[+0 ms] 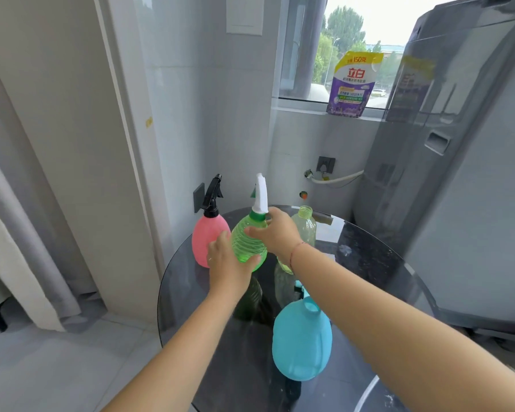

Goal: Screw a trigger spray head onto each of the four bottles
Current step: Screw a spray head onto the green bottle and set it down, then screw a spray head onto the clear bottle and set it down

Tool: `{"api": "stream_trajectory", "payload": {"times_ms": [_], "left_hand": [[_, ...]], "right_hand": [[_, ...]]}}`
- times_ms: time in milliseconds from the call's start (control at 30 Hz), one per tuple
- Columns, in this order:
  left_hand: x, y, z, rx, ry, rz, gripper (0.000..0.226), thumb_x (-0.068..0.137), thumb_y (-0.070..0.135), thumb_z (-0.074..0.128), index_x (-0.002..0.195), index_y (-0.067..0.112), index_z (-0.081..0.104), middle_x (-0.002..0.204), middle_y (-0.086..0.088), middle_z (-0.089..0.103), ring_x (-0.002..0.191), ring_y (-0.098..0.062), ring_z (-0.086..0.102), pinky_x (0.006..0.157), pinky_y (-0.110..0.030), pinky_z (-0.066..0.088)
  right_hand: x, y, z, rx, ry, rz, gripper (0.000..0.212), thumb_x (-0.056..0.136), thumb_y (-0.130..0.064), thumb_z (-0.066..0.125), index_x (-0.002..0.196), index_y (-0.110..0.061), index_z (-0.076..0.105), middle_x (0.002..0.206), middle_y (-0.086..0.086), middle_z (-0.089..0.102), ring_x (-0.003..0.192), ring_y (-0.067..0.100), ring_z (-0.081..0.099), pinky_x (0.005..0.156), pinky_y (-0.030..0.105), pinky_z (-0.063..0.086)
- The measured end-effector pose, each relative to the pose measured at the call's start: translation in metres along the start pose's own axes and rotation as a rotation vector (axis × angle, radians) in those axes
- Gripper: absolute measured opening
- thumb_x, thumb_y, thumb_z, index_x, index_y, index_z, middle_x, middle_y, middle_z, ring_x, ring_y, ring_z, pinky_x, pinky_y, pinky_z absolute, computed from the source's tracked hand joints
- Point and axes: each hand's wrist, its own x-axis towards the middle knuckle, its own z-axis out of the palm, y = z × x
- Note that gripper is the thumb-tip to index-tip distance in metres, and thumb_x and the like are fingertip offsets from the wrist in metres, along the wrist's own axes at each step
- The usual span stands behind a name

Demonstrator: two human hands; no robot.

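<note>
Large grey appliance [446, 179] at right, filling the far-right side; pale curtain [18, 233] at left. Round dark glass table [369, 263] in the middle, carrying four bottles.

Counted: four bottles, two with heads on, two with open necks. Pink bottle [204, 236] at far left, black trigger head [212, 195] seated on it. Green ribbed bottle [247, 242] just right of it, white trigger head [260, 193] on a green collar. Pale clear bottle [305, 224] further right, neck bare. Blue bottle [302, 340] nearest, neck bare and pointing away. Something turquoise just beyond the blue neck, perhaps a loose head; too hidden to tell. No other loose head in view.

Left hand [228, 263] wrapped round the lower belly of the green bottle, thumb and fingers clamped on it. Right hand [277, 230] against the bottle's upper shoulder beside the collar, fingers curled there; whether pinching the collar or just resting cannot be told.

Long axis of the green bottle upright, tipped slightly left, head rising straight above the right fingers. Collar lies immediately up and left of those fingers, so the right hand is the nearer one for any turning, the left suited to bracing. Probably the final tightening on this bottle, roughly halfway through the task.
</note>
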Motion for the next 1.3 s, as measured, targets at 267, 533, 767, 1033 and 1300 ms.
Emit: {"api": "stream_trajectory", "payload": {"times_ms": [267, 533, 767, 1033, 1300], "left_hand": [[0.001, -0.011, 0.021, -0.089, -0.019, 0.077, 0.053, 0.083, 0.01, 0.066, 0.133, 0.005, 0.047, 0.13, -0.012, 0.053, 0.121, -0.027, 0.047, 0.101, -0.042, 0.041], [-0.002, -0.013, 0.027, -0.112, -0.09, 0.103, 0.063, 0.086, 0.011, 0.063, 0.143, 0.014, 0.036, 0.143, -0.007, 0.043, 0.133, -0.023, 0.034, 0.111, -0.042, 0.031], [0.001, -0.012, 0.021, -0.121, -0.155, 0.053, 0.057, 0.084, 0.011, 0.064, 0.137, 0.006, 0.042, 0.136, -0.014, 0.048, 0.127, -0.029, 0.044, 0.105, -0.046, 0.038], [-0.027, -0.016, 0.015, -0.157, -0.081, 0.125, 0.046, 0.09, 0.012, 0.062, 0.134, 0.016, 0.048, 0.131, 0.005, 0.046, 0.125, -0.014, 0.045, 0.1, -0.021, 0.032], [-0.019, 0.009, 0.016, -0.17, -0.42, 0.163, 0.038, 0.093, 0.021, 0.061, 0.13, 0.019, 0.055, 0.128, 0.007, 0.059, 0.121, -0.009, 0.053, 0.098, -0.02, 0.038]], "right_hand": [[0.026, 0.012, 0.015, -0.098, -0.056, 0.069, 0.046, 0.082, -0.024, 0.071, 0.122, -0.011, 0.052, 0.118, 0.008, 0.061, 0.106, 0.028, 0.06, 0.085, 0.035, 0.049], [0.029, 0.016, 0.017, -0.247, -0.101, 0.02, 0.049, 0.084, -0.018, 0.067, 0.127, -0.009, 0.045, 0.128, 0.011, 0.058, 0.113, 0.029, 0.056, 0.089, 0.036, 0.048], [0.023, 0.008, 0.011, -0.334, -0.157, 0.082, 0.057, 0.089, -0.019, 0.062, 0.137, -0.003, 0.038, 0.128, 0.014, 0.057, 0.11, 0.028, 0.058, 0.088, 0.034, 0.049], [0.012, -0.003, -0.061, -0.453, 0.265, -0.219, 0.036, 0.086, -0.021, 0.063, 0.122, -0.016, 0.063, 0.127, 0.006, 0.061, 0.119, 0.029, 0.054, 0.094, 0.032, 0.042], [0.021, 0.049, -0.079, -0.351, 0.143, -0.038, 0.049, 0.09, -0.037, 0.06, 0.133, -0.014, 0.054, 0.13, 0.01, 0.062, 0.116, 0.026, 0.059, 0.096, 0.038, 0.048]]}}
